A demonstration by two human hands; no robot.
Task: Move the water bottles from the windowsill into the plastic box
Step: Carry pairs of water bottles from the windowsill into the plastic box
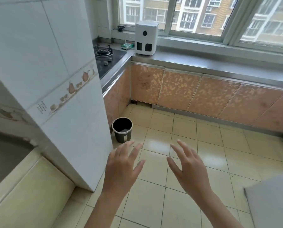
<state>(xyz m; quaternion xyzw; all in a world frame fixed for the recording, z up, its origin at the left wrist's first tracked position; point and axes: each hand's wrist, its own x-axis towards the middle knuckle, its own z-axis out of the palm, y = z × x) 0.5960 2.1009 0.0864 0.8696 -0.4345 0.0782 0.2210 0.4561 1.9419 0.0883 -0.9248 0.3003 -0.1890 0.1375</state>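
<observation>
My left hand and my right hand are both raised in front of me over the tiled floor, fingers spread, holding nothing. The windowsill runs along the far wall under the window. No water bottle and no plastic box show in this view.
A white appliance stands on the grey countertop below the sill. A gas stove sits in the left corner. A black bin stands on the floor beside a white tiled pillar. A grey surface juts in at lower right.
</observation>
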